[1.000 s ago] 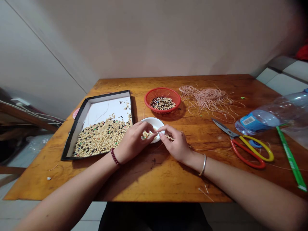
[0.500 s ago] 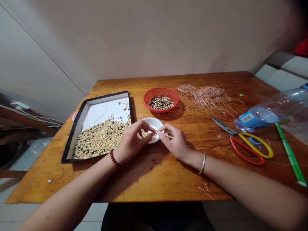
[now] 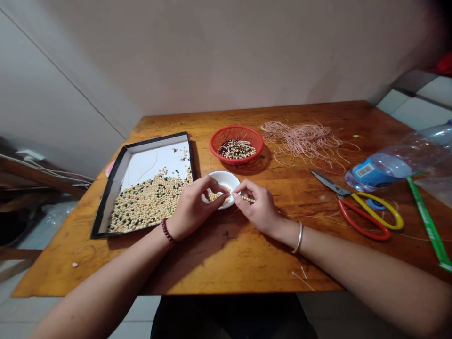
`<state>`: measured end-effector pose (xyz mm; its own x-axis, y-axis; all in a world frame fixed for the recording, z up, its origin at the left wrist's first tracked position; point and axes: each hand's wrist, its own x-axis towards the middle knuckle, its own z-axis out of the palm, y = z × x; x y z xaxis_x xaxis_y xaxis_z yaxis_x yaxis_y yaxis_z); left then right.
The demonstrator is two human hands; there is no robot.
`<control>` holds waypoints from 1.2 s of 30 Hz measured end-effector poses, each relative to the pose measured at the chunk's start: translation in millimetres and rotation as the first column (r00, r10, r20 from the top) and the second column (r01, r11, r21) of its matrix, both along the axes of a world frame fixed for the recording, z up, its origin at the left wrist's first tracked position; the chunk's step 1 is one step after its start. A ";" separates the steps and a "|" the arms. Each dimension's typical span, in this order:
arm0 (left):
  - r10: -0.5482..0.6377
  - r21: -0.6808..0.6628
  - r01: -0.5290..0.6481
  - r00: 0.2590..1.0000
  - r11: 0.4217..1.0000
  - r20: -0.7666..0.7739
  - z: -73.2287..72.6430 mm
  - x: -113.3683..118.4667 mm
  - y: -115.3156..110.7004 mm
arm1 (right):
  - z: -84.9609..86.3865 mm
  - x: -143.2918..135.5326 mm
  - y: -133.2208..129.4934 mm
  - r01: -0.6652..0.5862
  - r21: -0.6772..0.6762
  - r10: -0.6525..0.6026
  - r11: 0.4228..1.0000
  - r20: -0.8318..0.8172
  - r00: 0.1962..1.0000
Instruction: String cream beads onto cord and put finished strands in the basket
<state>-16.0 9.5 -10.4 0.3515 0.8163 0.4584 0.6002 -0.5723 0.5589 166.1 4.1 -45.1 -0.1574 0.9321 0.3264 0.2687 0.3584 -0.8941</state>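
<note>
We bring the thumb and finger of our left hand into a pinch, and our right hand pinches beside it, the fingertips nearly meeting; what lies between them is too small for us to tell. Our hands are over the white bowl, which holds loose beads, midway between the counter's left and right edges. A short row of beads shows under our right fingers. Toward the left edge we see a black-rimmed tray of mostly cream beads. Beyond the bowl sits a red basket of mixed beads, with tangled pink cord toward the far right corner. Near the right edge lie scissors, a plastic bottle and a green strip.
</note>
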 end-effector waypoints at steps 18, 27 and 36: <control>0.010 0.093 -0.007 0.999 0.996 -0.034 -2.1 1.3 1.1 | -0.4 1.9 -0.7 -0.033 -0.018 0.033 0.999 -0.012 0.999; 0.011 0.104 -0.006 0.999 0.995 -0.043 -2.4 1.3 0.9 | 1.1 2.4 -0.8 -0.027 0.003 0.027 1.000 0.032 0.999; 0.008 0.094 -0.003 0.998 0.996 -0.055 -3.6 1.2 0.5 | 2.0 1.9 -0.7 -0.014 -0.005 0.014 1.000 0.046 0.999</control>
